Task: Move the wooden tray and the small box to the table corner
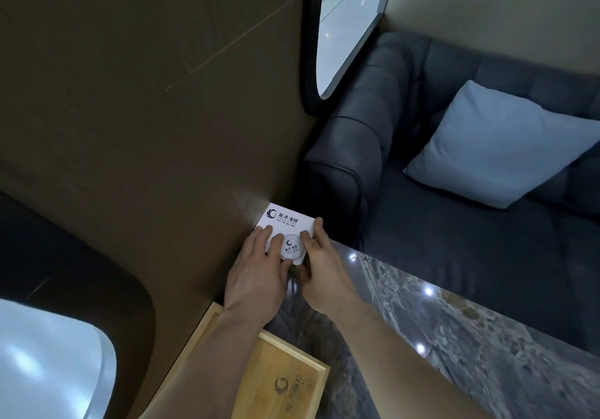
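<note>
Small box [285, 224] sits at the counter's [454, 337] far corner, tight against the brown wall [146, 110]. Both hands on it: left hand [256, 275] with fingers spread flat on the lid, right hand [321, 269] with fingers curled round its right edge. Step looks like final seating of the box.

Box: white, flat card, printed logo, round seal. Counter: glossy grey marble.

Wooden tray [272, 373], pale, raised rim, lies nearer along the wall edge; probably needs sliding up next.
</note>
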